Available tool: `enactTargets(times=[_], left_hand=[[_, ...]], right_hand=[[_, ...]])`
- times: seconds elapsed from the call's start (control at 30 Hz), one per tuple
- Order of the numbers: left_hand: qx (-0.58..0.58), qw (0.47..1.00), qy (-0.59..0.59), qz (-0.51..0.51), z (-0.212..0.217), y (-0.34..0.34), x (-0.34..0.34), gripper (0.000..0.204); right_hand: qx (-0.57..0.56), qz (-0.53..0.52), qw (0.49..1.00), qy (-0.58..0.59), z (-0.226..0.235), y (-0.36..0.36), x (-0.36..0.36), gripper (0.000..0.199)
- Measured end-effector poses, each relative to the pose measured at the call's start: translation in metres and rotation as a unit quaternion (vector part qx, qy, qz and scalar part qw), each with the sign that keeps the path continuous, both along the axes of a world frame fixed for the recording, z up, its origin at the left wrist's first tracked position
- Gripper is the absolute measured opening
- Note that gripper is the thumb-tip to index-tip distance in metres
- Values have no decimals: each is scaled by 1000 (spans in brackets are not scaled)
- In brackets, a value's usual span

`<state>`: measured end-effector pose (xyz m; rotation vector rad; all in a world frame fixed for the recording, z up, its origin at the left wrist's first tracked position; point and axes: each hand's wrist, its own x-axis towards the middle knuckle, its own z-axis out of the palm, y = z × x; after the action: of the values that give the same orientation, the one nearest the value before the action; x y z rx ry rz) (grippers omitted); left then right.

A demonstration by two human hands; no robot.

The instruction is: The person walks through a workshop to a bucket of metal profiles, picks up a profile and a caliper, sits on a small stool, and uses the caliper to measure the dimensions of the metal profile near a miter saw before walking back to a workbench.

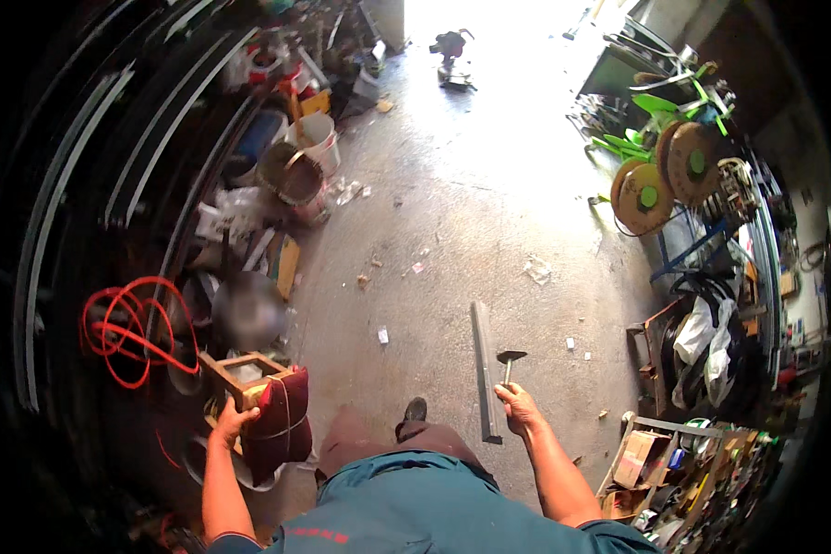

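Observation:
My right hand [519, 408] is closed round the handle of a hammer [511, 356], its dark head pointing away from me. Just left of the hammer, a long grey metal bar [483, 374] lies on the floor. On the left, my left hand [234, 421] grips the edge of a small wooden stool [240, 371]. A dark red cushion [280, 420] is tied to the stool with string, and the stool is tipped on its side. Part of the left hand's grip is hidden against the stool.
A coiled orange hose [125, 328] hangs at the left beside racks of long metal profiles [74, 185]. Buckets [316, 138] and scrap line that side. Cable reels [644, 198], a shelf of boxes [639, 457] and white bags [695, 332] stand at the right. Paper scraps [383, 334] dot the floor.

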<state>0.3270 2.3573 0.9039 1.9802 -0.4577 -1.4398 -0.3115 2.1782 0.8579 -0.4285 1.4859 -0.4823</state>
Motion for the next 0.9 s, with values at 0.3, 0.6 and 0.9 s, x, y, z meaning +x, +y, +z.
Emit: enactTargets(times=[0.3, 0.6, 0.9], left_hand=[[55, 995, -72, -38, -39, -217, -107, 114], [70, 963, -237, -104, -104, -585, -262, 88], [-110, 971, -200, -69, -76, -907, -409, 65]], right_hand=[[-31, -212, 976, -47, -1, -127, -145, 22], [-46, -256, 964, -59, -11, -307, -265, 31], [-85, -247, 962, -79, 15, -578, -358, 38]])
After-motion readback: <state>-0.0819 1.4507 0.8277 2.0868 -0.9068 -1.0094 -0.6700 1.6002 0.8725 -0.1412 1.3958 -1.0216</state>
